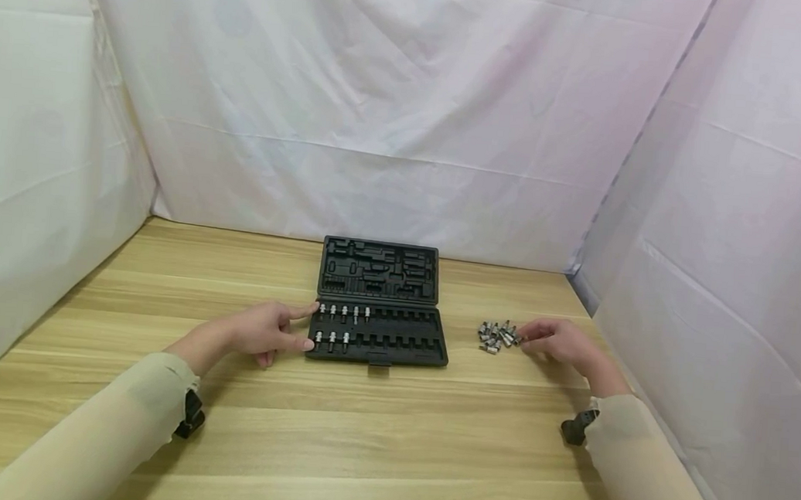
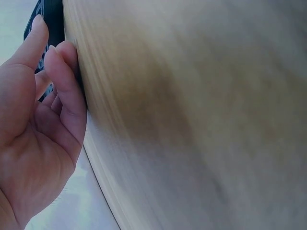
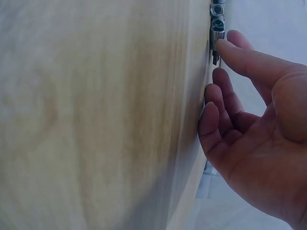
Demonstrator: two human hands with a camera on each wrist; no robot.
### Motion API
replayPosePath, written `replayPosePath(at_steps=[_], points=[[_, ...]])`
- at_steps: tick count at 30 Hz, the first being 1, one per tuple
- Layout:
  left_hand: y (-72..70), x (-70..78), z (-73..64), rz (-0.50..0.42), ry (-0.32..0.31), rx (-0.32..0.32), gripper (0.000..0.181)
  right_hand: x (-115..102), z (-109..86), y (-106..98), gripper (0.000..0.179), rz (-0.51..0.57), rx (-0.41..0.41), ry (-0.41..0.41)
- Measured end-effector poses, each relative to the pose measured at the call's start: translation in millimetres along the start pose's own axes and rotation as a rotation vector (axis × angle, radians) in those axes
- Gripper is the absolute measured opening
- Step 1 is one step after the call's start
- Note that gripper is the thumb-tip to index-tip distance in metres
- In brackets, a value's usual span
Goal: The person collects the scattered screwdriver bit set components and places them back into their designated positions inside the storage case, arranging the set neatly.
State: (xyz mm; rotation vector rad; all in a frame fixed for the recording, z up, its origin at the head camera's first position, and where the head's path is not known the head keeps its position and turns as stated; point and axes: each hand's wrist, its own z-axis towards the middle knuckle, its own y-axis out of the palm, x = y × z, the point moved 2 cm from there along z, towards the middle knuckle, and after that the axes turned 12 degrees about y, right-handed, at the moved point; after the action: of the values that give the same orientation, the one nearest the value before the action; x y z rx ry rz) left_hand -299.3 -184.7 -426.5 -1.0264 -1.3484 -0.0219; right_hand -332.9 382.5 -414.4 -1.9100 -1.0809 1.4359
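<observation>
A black socket case (image 1: 409, 333) lies unfolded on the table, its moulded lid (image 1: 380, 268) leaning back. Several silver bit sockets (image 1: 344, 313) stand in the left slots of both rows. My left hand (image 1: 271, 332) touches the case's left edge, index finger at the upper part and thumb at the lower corner; in the left wrist view its other fingers are bent. Right of the case is a small pile of bit sockets (image 1: 495, 334). At its right side, my right hand (image 1: 561, 343) pinches one bit socket (image 3: 217, 33) between thumb and index fingertips; the other fingers are loosely bent.
The case and pile rest on a light wooden table (image 1: 360, 433). White cloth (image 1: 381, 125) hangs behind it and along both sides. A latch tab (image 1: 379, 364) sticks out from the case's front edge. Dark wrist cameras (image 1: 575, 427) sit on both forearms.
</observation>
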Motion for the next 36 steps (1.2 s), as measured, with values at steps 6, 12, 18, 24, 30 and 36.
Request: replayPosePath(at_steps=[6, 12, 18, 24, 30, 36], points=[[0.6, -0.8, 0.5, 0.003, 0.002, 0.003, 0.093, 0.0, 2.0, 1.2, 0.027, -0.003, 0.004, -0.019], [1.4, 0.0, 0.3, 0.001, -0.003, 0.004, 0.093, 5.4, 3.1, -0.9, 0.025, -0.056, 0.007, -0.036], [1.2, 1.6, 0.1, -0.005, -0.004, 0.0, 0.093, 7.4, -0.1, -0.7, 0.024, -0.066, -0.005, -0.018], [0.4, 0.3, 0.3, 0.003, -0.004, 0.006, 0.093, 6.6, -2.5, -0.1, 0.02, -0.075, 0.005, -0.034], [0.2, 0.2, -0.4, 0.003, 0.0, 0.008, 0.093, -6.6, -5.3, 2.4, 0.021, -0.07, 0.049, -0.058], [0.5, -0.2, -0.4, -0.003, -0.005, 0.007, 0.093, -26.0, -4.4, 6.3, 0.023, 0.011, 0.042, -0.082]])
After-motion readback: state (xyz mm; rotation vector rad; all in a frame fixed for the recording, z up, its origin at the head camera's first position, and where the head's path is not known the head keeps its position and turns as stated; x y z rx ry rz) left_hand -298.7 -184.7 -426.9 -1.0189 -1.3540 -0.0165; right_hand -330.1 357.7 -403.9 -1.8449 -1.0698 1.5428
